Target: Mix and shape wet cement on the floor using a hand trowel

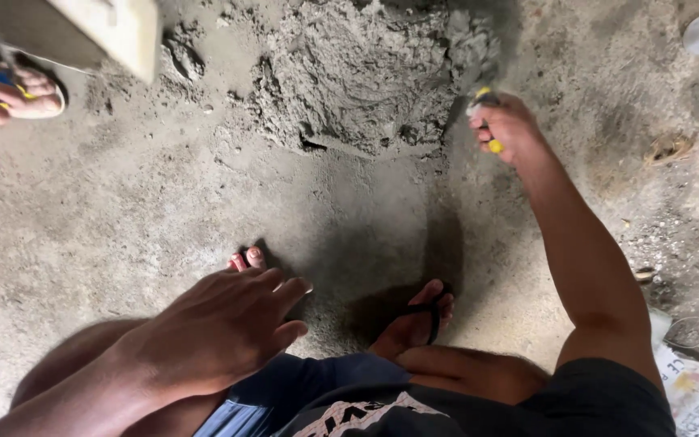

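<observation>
Gripping a yellow-handled trowel (485, 121) in my right hand (507, 125), upper right, beside the mortar heap (366, 73); left hand (220, 328) rests open on my knee (steadying, best kept low).

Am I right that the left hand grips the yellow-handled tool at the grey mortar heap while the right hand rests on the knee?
No, the hands are swapped. In the head view the right hand grips the yellow-handled tool at the grey mortar heap, while the left hand rests on the knee.

Wet grey mortar heap (366, 73) rough & clumpy, concrete floor (123, 210) matt, gritty; tool handle (487, 121) yellow plastic.
</observation>
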